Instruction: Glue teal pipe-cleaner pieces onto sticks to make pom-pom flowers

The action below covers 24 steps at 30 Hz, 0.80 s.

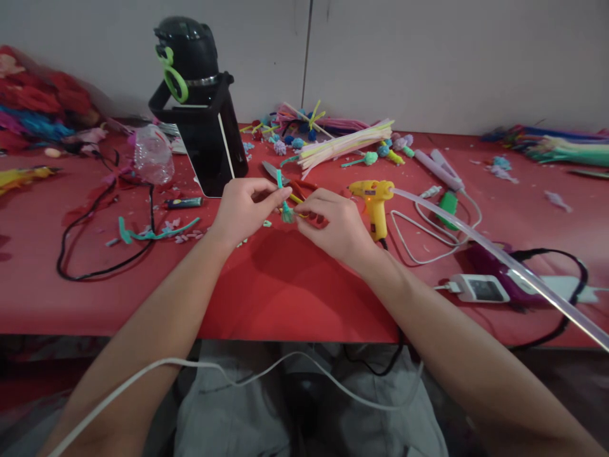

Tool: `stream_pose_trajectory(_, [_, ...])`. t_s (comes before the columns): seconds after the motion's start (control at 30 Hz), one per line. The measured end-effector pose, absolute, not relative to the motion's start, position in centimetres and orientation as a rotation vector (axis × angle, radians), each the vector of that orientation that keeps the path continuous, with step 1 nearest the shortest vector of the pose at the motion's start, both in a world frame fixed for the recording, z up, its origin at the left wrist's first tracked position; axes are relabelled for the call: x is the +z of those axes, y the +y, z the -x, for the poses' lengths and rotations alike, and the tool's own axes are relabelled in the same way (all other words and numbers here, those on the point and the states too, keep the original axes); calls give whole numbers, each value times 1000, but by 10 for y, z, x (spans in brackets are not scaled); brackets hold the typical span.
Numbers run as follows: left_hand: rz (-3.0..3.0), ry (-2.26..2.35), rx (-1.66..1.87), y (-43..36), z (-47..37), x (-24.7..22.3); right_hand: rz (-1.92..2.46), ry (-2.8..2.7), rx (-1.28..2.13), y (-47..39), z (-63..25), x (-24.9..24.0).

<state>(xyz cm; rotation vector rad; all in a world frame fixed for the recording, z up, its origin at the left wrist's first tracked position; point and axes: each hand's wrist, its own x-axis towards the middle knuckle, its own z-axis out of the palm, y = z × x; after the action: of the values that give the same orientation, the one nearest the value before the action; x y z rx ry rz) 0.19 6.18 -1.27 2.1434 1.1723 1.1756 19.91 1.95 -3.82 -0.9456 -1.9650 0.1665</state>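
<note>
Pale grey wall (428,63) stood behind the red tabletop (304,292), where fuzzy stems and clipped scraps were strewn about. Just above the near edge of my work area, roughly midway between my two arms, was the small teal piece (287,213). My left hand (245,206) had it nipped between thumb and forefinger, with its stem end poking up past them and its tufted end hanging below. Its long axis ran nearly upright in my view, the lower end leaning a little to the right. My right hand (340,225) came in from that side, fingertips bunched close together at the tuft (whether they pinched it or only brushed it, I couldn't tell). So the left hand had the firmer claim, and the right was nearer the lower end.

Behind my fingers lay pliers with red handles (304,188), partly hidden. Just beyond my right hand was the yellow glue gun (375,197), its nozzle pointing left towards my fingers, a long clear glue stick (499,254) trailing from its back. Off to the left, well apart from my hands, a loose teal stem (164,235) lay among scraps.
</note>
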Motion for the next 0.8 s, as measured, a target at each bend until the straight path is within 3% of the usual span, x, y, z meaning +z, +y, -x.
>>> stream_pose_trajectory(0.8, [-2084,1188,1119,57,-4,-8,955,-2000,235,21,-196,-40])
